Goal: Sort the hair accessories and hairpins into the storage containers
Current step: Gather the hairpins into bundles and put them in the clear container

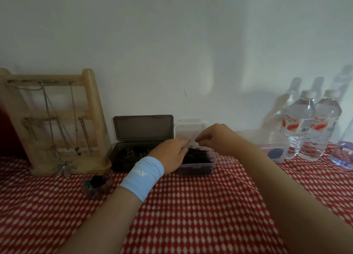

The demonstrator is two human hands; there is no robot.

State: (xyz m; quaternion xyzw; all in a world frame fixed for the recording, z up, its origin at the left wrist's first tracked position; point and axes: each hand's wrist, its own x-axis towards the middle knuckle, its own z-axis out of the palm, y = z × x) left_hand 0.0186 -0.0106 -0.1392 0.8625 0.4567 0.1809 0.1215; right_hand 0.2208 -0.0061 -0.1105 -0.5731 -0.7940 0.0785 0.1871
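Left hand: left hand [172,154] reaches in from the near left, palm down, forearm angled toward the far wall, a light blue wristband [142,177] round the wrist. Fingers curl down onto the dark pile in the clear box, tips pressed together; what they pinch, if anything, I cannot tell.
Right hand: right hand [215,137] comes in from the near right, wrist arched high, hand hanging over the far right corner of that same box. Thumb and forefinger are closed to a fine pinch; something thin may sit between them, too blurred to say.
Hairpins: black hairpins [198,154] heaped in the clear box [196,167], lid up against the wall, both hands right over it.
Grey case: dark grey case [133,150] just left of the clear box, lid standing open, dark accessories inside.
Another clear container: clear container [275,148] to the right, something blue in it.
Left side: wooden rack [89,104] hung with chains; a dark bundle [94,183] lies near it on the red checked cloth [191,206].
Far right: water bottles [313,125] standing by the wall.
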